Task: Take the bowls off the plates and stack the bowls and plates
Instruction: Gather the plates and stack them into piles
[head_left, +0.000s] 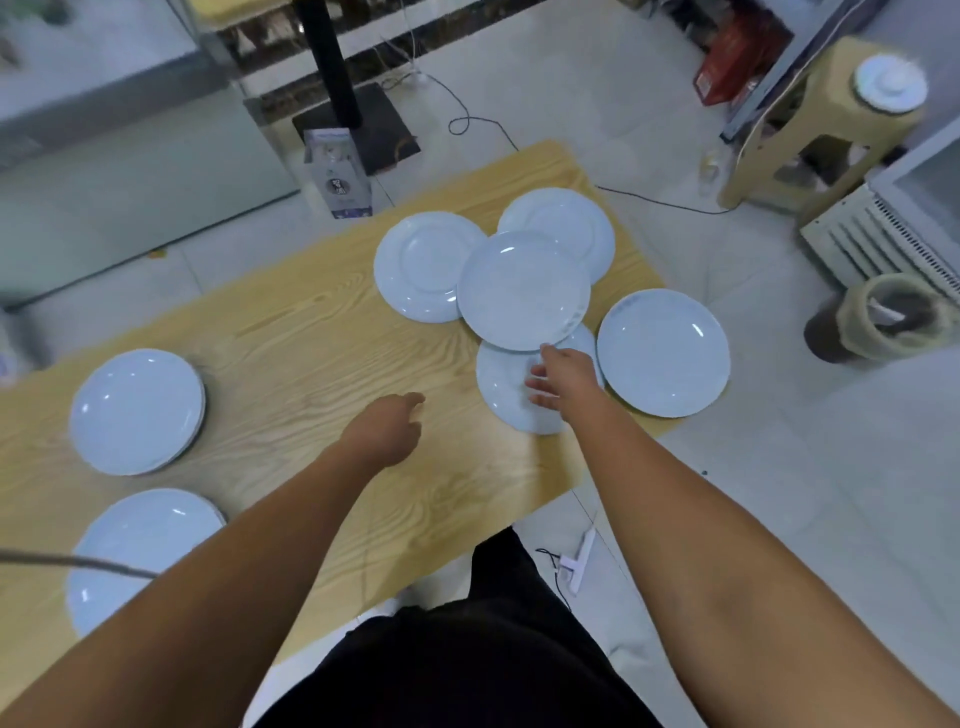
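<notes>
Several white dishes lie on a wooden table (291, 353). My right hand (563, 382) holds the near rim of a shallow white dish (522, 288), lifted and tilted above a flat plate (506, 400). Behind it sit two rimmed plates (421, 267) (576, 213). Another shallow dish (662, 351) rests at the table's right edge. On the left are two stacks of dishes (136, 410) (137, 540). My left hand (389, 423) hovers over bare wood at the middle, fingers loosely curled, holding nothing.
A milk carton (337, 174) and a black stand base (358, 124) are on the floor beyond the table. Cables run across the tiles. A beige stool (826, 119) and a bin (893, 314) stand to the right.
</notes>
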